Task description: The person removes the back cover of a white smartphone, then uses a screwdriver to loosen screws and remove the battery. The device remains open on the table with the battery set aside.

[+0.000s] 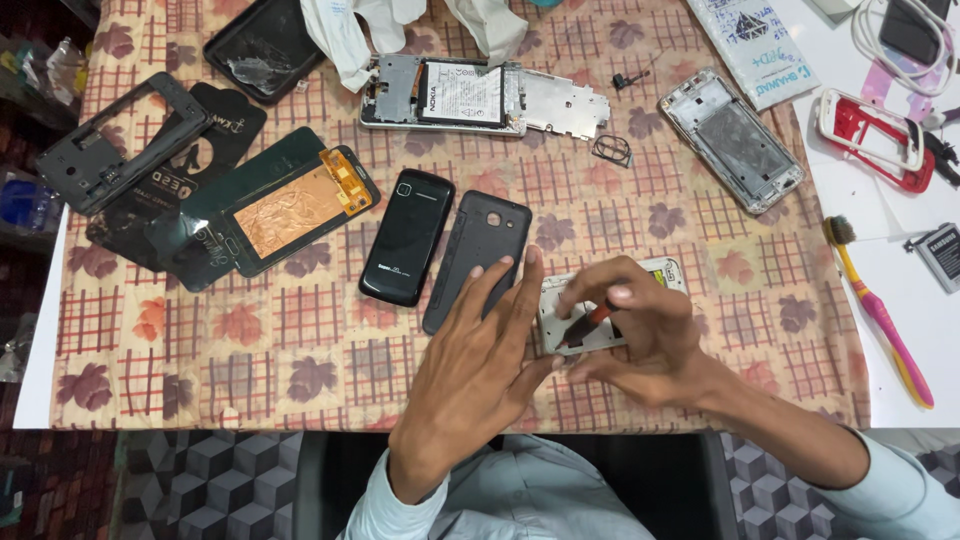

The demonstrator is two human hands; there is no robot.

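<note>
Right hand (640, 335): fingers curled close together, pinched on a small orange-handled tool (598, 314) whose dark tip rests on the white phone frame (600, 305).
Left hand (475, 365): fingers spread and stretched flat, the forefinger tip pressing the frame's left edge, the others lying over the lower end of a dark grey back cover (477, 255).
White phone frame: on the checked cloth (300, 370), low and right of centre, mostly hidden beneath both hands.
At 9 o'clock of the hands: a glossy black phone (408, 236) just beside the grey cover.
At 10 o'clock: a screen panel with a copper-coloured back (290, 208), among dark frames.
At 12 o'clock: an opened phone (470, 95) holding a white-labelled battery.
At 1 o'clock: a bare silver chassis (733, 140); beyond it a pale flat packet with blue print (750, 45).
At 3 o'clock: a pink and yellow toothbrush (880, 310) on the white table.
</note>
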